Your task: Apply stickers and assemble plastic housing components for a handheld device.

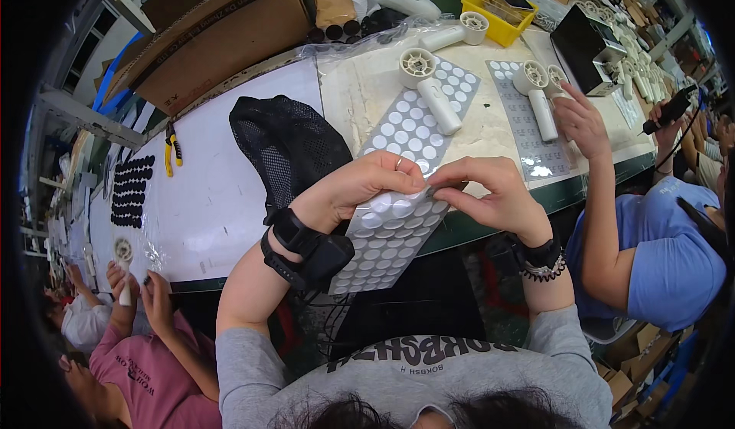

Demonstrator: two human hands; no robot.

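A sheet of round white stickers [387, 247] hangs bent over the table's near edge. My left hand [379, 180] is closed on its upper edge, thumb on top. The thumb and forefinger of my right hand [486, 188] pinch at the upper right corner of that sheet; whether a loosened sticker is between them is too small to tell. Just beyond my hands, another sticker sheet [398, 132] lies flat on the table. A white handheld fan [439, 106] rests across it, its round head pointing away from me.
A black mesh bag [287, 142] lies left of my hands, with yellow-handled pliers [174, 152] farther left. Behind stand a cardboard box [218, 42] and a yellow bin [490, 17]. At right, a co-worker's hand [583, 122] is beside another fan [542, 111]. Another co-worker sits at left.
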